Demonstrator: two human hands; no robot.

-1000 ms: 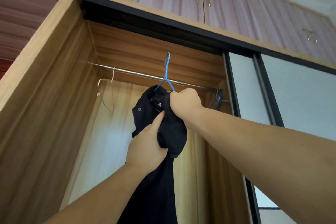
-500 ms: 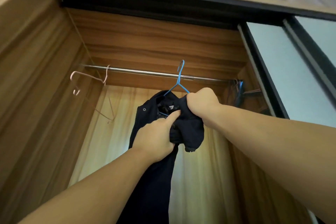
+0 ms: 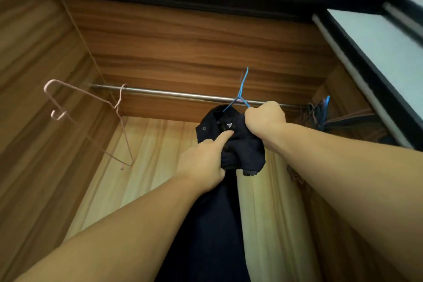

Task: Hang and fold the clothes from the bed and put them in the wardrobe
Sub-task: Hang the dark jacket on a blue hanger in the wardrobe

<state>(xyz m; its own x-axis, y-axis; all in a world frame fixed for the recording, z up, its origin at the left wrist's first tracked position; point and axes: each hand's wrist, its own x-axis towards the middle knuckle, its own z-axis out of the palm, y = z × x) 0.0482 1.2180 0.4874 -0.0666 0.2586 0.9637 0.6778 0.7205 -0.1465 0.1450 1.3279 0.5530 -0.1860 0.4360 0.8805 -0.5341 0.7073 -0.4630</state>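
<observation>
Dark navy garment bunched at its collar on a blue wire hanger, small label showing inside the collar, body hanging straight down, hanger hook raised just above the steel rail, inside the open wooden wardrobe

— What can't be made out here?
— The dark garment runs off the bottom edge, so its length is unknown. The blue hanger shows only its hook and neck; its shoulders are buried in cloth.
— And the hands?
— The right hand hides its fingertips in the fabric. The hangers at the far right are a dim tangle, uncountable.
</observation>
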